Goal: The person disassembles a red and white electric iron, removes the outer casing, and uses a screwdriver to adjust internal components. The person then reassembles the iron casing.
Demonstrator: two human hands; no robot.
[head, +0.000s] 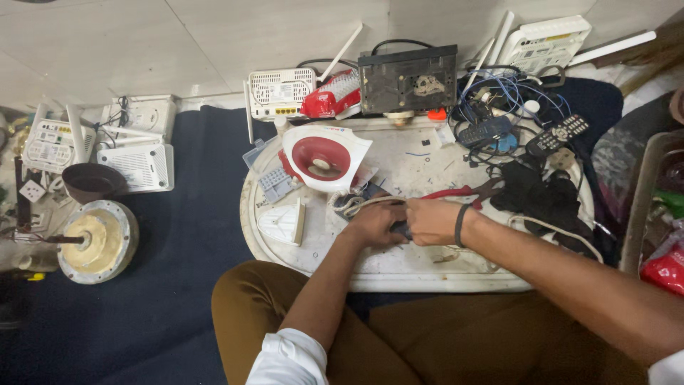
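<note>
Left hand: I see its fingers clenched on a small dark part.
Right hand: grasping the same part, over the white tray.
Progress: red-and-white iron housing lies opened, soleplate apart; reassembly remains, I judge.

Both hands meet on the oval tray, the left hand touching the right hand around a small dark part. Just behind the grip lies a cord; behind-left rests the iron. Right of the grip lie pliers, farther back-right two remotes.
</note>
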